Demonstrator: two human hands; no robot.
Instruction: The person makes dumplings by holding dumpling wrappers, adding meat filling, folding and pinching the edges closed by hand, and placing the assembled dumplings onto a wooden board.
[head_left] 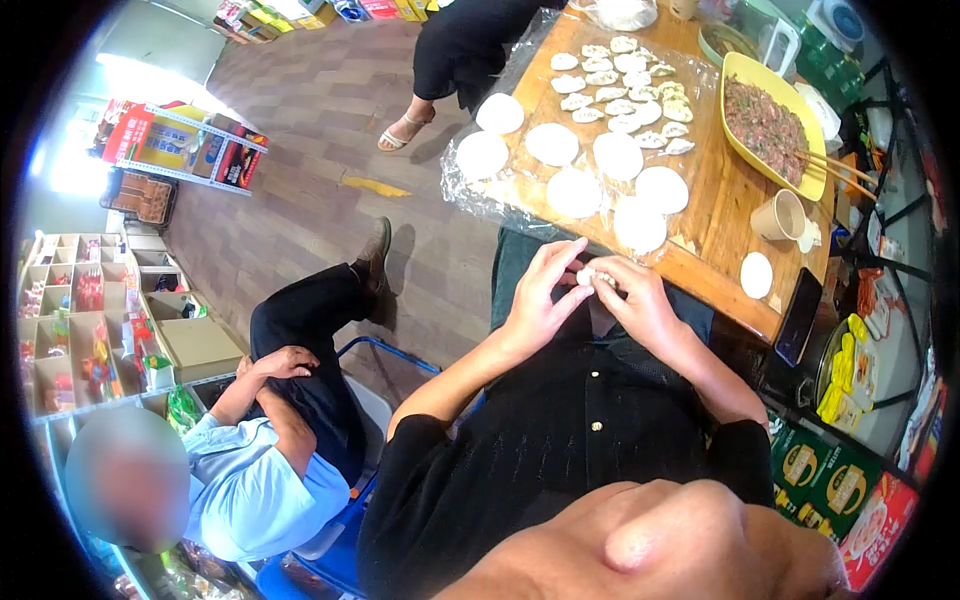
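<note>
Just off the near table edge, a small pale dumpling (590, 279) sits between my two hands. My left hand (543, 300) has its thumb and fingertips against the left side of it, while my right hand (640, 300) pinches it from the right, with curled fingers hiding part of the dough. Round white dough wrappers (575, 192) lie on plastic film in front of my hands. Several rows of folded dumplings (620, 85) rest behind the wrappers. To the right, a yellow dish (738, 68) holds minced meat filling (765, 115) with chopsticks (840, 170) leaning in it.
The wooden table (700, 245) also carries a paper cup (778, 216), a lone wrapper (757, 275) and a phone (799, 316) at its right edge. A person in a light blue shirt (260, 480) sits at my left. Another person's leg (440, 60) is beyond the table's left side.
</note>
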